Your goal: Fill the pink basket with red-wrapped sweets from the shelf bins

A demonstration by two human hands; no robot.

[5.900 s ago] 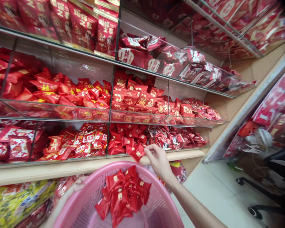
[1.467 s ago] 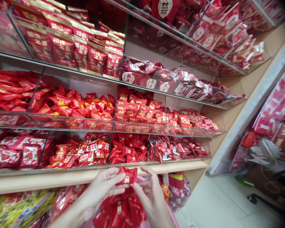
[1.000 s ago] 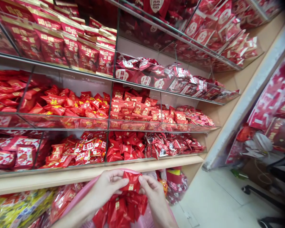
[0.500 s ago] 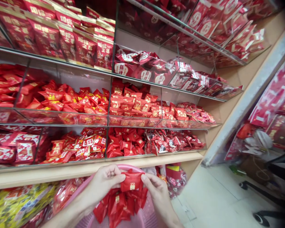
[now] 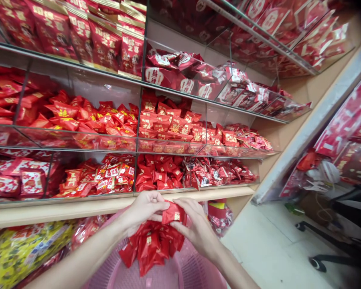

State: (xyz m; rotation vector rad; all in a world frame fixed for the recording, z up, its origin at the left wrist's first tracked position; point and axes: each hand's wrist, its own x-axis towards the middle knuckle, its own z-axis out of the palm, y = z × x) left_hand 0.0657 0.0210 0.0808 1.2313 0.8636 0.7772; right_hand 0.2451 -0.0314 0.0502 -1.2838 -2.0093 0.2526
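A small red packet (image 5: 172,213) with a gold double-character mark is between my two hands, above a pink plastic basket (image 5: 198,267). My left hand (image 5: 149,208) pinches its left edge between thumb and fingers. Around the packet's right side, my right hand (image 5: 195,222) is curled, with fingers along the top and thumb below. Directly beneath lies a heap of similar red packets (image 5: 152,247) inside the basket. Its near part shows a bare perforated floor.
Glass-fronted shelves (image 5: 168,148) full of red packets rise ahead, above a pale wooden ledge (image 5: 78,208). Below the ledge, at left, lies a yellow patterned bag (image 5: 30,249). At right are tiled floor (image 5: 258,241) and a wheeled chair base (image 5: 319,241).
The packet has tilted and moved slightly up and right. My right hand has gone from pinching its corner to curling around its right side. The view has tipped downward, showing more of the basket.
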